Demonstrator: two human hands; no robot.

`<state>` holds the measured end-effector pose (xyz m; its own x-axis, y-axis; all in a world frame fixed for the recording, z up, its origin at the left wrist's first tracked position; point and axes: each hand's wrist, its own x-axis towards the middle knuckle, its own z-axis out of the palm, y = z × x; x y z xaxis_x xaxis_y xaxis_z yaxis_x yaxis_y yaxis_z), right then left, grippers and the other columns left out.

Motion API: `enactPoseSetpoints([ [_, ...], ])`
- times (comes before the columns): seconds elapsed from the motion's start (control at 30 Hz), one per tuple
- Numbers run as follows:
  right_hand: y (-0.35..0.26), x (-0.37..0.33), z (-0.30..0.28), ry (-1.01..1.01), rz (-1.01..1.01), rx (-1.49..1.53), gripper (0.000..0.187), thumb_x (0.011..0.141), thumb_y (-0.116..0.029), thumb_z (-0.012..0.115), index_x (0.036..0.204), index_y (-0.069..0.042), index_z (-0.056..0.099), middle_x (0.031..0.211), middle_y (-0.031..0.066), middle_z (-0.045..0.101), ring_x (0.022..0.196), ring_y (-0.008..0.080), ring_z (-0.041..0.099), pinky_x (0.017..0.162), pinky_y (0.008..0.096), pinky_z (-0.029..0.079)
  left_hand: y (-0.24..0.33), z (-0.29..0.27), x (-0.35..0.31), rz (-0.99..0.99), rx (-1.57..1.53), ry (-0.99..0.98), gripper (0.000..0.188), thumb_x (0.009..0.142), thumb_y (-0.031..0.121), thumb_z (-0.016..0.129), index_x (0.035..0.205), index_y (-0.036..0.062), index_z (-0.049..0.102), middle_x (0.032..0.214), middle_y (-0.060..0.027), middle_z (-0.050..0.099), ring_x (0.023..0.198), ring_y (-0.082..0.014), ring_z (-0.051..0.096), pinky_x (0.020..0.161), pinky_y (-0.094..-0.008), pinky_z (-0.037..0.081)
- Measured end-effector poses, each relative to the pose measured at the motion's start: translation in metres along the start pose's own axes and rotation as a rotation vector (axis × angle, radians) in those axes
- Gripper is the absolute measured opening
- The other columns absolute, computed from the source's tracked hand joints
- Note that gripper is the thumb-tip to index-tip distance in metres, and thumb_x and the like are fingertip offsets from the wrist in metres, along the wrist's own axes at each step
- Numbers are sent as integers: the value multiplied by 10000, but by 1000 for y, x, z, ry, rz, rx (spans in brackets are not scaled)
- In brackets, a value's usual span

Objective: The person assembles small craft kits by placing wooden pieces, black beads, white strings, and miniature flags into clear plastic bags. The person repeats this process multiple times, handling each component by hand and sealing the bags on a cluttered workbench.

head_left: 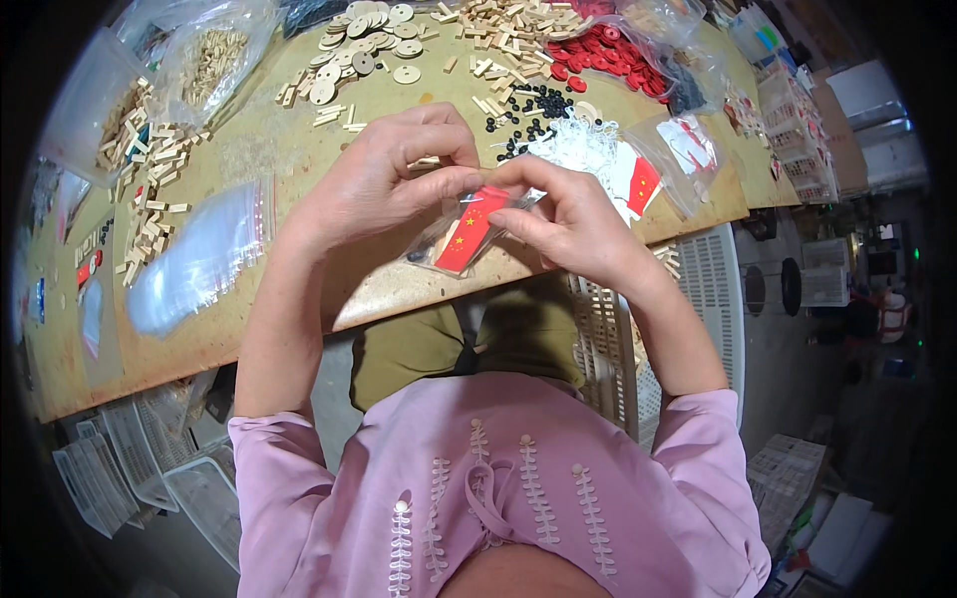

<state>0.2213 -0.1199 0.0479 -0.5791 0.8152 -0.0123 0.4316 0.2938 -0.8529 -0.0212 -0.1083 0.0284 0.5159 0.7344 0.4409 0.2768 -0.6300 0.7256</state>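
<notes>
Over the table's front edge, a small clear zip bag (427, 251) hangs between my two hands. In it lies a red strip with yellow stars (467, 235), along with a pale wooden piece and something dark at the bottom corner. My left hand (399, 169) pinches the bag's upper edge, thumb and forefinger together. My right hand (570, 219) grips the bag's upper right side, with the thumb over the top of the strip. The fingers partly hide the bag's opening, so I cannot make out whether it is sealed.
Flat clear bags (204, 261) lie left on the table, beside small wooden blocks (150, 224). Farther back are wooden discs (364, 45), red discs (608, 55) and black beads (538, 105). White strings (576, 145) and more red starred strips (643, 186) lie right. A plastic crate (713, 299) stands below.
</notes>
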Motion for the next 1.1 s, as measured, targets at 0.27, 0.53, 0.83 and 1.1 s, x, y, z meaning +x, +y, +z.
enactPoseSetpoints([
  [0.27,-6,-42,6,-108,-68,58,86,953,-146,702,973,-64,715,831,83,684,733,226,644,665,341,513,47,18,-17,70,77,-56,158,921,206,711,893,56,673,906,-106,616,861,-312,622,765,-406,513],
  [0.53,1,-87,13,39,-370,-153,96,863,-45,765,900,-29,678,863,106,665,767,268,680,678,370,543,85,44,-55,18,4,-66,146,882,207,766,880,75,705,914,-75,631,841,-270,621,741,-377,507],
  [0.83,28,-106,-8,174,-306,-97,100,865,29,750,939,-26,712,927,100,671,891,277,679,789,357,548,38,82,-1,-497,-123,179,167,954,168,695,974,2,711,833,-125,705,753,-254,687,708,-349,540],
  [1.1,55,-114,-12,308,-331,-129,150,860,66,729,976,-28,713,976,104,680,925,280,684,794,366,552,-8,107,22,-527,166,115,177,896,170,774,941,10,712,792,-86,714,699,-174,673,662,-319,535],
])
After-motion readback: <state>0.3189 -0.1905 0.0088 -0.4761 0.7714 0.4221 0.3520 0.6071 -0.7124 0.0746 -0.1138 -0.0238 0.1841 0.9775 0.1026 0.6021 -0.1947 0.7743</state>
